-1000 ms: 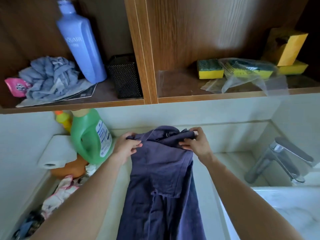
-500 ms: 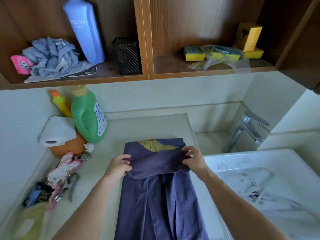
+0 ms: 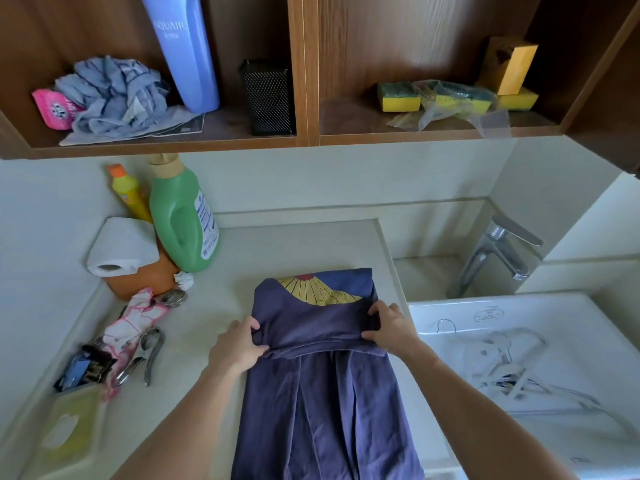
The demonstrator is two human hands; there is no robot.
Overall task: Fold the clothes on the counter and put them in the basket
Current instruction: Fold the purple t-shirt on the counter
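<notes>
A dark purple shirt [image 3: 322, 393] lies lengthwise on the pale counter [image 3: 214, 306], its near end hanging toward me. Its far part is folded back over itself, showing a yellow sun print [image 3: 318, 289]. My left hand [image 3: 239, 344] pinches the left end of the folded edge. My right hand [image 3: 391, 327] grips the right end of the same fold. No basket is in view.
A green detergent bottle [image 3: 180, 216], yellow bottle, paper roll [image 3: 121, 244] on an orange pot, pink rag, clips and metal tools crowd the counter's left. A sink [image 3: 554, 341] with white hangers [image 3: 502, 362] and a tap [image 3: 498, 251] sits right. Shelves above hold sponges, a blue bottle, a grey cloth.
Both hands carried the shirt's top edge from up in the air down and toward me, laying it over the body. The fold now rests flat, with the sun print showing.
</notes>
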